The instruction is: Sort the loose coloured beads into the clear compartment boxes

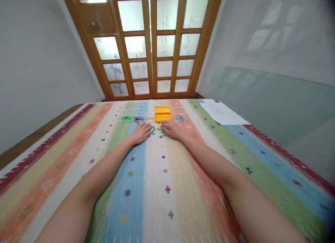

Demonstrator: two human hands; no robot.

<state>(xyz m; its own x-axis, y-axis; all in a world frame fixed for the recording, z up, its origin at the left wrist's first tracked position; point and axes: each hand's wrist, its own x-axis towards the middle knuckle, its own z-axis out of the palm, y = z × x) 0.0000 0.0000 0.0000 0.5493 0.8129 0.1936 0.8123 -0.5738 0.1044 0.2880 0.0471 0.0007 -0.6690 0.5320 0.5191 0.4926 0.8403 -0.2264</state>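
My left hand (140,133) lies palm down on the striped tablecloth (162,187), fingers stretched toward a small scatter of coloured beads (157,132). My right hand (172,129) rests flat on the other side of that scatter, fingertips at the beads. Neither hand holds anything that I can see. Just beyond the hands stands an orange tray (162,114), with a clear divided box (133,119) of green and dark beads to its left and blue beads (179,118) to its right.
A white sheet of paper (222,113) lies at the far right of the table. Behind the table is a wooden door with frosted glass panes (154,44). Plain walls flank both sides.
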